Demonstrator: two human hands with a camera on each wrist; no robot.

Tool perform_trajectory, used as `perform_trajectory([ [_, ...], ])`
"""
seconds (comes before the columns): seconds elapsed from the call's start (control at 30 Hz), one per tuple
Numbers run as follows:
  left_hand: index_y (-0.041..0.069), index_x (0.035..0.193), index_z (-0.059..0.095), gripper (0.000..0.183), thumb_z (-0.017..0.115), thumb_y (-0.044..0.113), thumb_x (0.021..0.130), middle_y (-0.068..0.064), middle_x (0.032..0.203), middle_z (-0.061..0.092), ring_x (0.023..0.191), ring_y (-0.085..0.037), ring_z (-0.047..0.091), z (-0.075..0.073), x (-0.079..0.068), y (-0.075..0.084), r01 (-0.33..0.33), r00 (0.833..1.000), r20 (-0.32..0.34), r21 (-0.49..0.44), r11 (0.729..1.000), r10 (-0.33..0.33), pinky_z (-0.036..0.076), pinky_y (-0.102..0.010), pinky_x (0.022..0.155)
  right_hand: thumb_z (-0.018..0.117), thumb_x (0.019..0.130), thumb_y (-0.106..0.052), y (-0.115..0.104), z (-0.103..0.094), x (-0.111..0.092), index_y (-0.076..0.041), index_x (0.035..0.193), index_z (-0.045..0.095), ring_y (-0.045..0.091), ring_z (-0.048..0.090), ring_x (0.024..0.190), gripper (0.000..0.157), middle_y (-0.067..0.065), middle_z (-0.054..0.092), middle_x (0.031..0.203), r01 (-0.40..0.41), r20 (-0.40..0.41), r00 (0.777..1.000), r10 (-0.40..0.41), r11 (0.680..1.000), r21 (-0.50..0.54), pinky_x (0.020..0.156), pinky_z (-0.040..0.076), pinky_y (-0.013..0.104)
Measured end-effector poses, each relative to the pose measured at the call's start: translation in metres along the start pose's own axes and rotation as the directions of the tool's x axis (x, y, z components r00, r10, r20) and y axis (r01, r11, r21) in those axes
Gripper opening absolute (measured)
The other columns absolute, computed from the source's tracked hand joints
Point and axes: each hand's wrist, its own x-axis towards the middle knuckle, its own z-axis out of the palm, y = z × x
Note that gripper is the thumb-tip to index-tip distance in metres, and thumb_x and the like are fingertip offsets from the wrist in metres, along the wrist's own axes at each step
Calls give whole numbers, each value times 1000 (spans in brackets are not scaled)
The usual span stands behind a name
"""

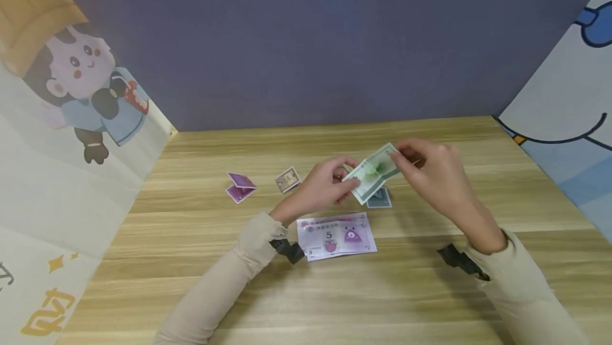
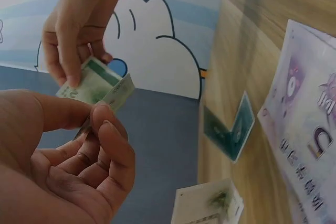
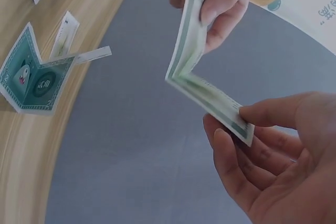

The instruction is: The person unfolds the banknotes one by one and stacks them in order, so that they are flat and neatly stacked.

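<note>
A green play banknote with a crease across its middle is held up above the table by both hands. My left hand pinches its left end between thumb and fingers. At the other end, my right hand grips the note between thumb and forefinger. The right wrist view shows the same green banknote bent into a V. Below it a folded teal banknote stands partly unfolded on the table. Nearer the person lie overlapping purple 5 banknotes, spread flat.
A folded purple banknote lies partly unfolded at the left, with a creased brown banknote to its right. In the left wrist view, a pale folded banknote stands near the teal one. A dark panel borders the table's back.
</note>
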Motion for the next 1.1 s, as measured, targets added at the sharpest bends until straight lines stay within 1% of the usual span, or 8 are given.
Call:
perform_trajectory([
  [0.2,3,125,59,28,61,4,97,-18,76,62,51,-14,51,-21,-5,13,-31,999,-10,18,999,31,46,-28,48,72,91,-8,1,-5,2,1,99,73,17,67,64,13,11,74,80,-66,24,998,66,997,30,58,46,9],
  [0.33,3,122,62,26,62,2,96,-12,73,61,50,-14,49,-33,-12,20,-39,999,6,10,999,39,44,-25,46,73,91,-13,-1,-10,1,-2,100,73,7,65,62,14,9,74,81,-137,70,989,130,985,101,54,48,14],
  [0.6,4,123,60,26,60,3,98,-11,67,55,49,-15,47,-40,-34,12,-59,989,137,12,998,57,41,-25,46,72,94,-20,1,-11,-13,-4,101,70,17,68,64,17,8,73,83,-317,286,926,248,920,230,56,55,27],
  [0.7,4,123,61,24,59,4,99,-8,66,53,48,-15,46,-44,-42,9,-63,980,188,-16,998,65,40,-25,46,72,94,-25,2,-9,-20,-4,101,68,20,66,67,22,5,73,80,-435,398,866,302,847,304,60,54,30],
  [0.8,5,123,62,24,59,6,99,-10,68,57,48,-16,47,-50,-51,6,-45,967,248,-47,998,55,40,-24,45,72,93,-23,4,-5,-26,-1,101,65,22,64,70,24,5,72,78,-546,503,804,318,730,411,67,53,32],
  [0.9,8,124,63,24,59,8,100,-14,71,58,49,-18,48,-55,-61,1,-9,957,290,-56,998,25,42,-24,46,72,93,-16,6,3,-32,4,100,63,23,64,70,24,5,72,77,-596,576,769,278,639,486,72,54,34],
  [0.97,9,125,62,25,60,10,100,-17,73,60,50,-18,48,-57,-67,-5,20,955,296,-56,998,-2,42,-24,47,72,92,-13,7,10,-34,6,99,62,23,65,70,23,7,72,78,-603,606,756,246,621,500,72,57,36],
  [1.1,7,127,61,28,61,11,99,-16,80,64,51,-14,48,-57,-77,-18,69,961,272,-60,996,-50,41,-22,47,73,91,-13,9,25,-37,7,97,62,24,65,70,24,10,71,78,-615,652,727,217,628,476,71,59,40],
])
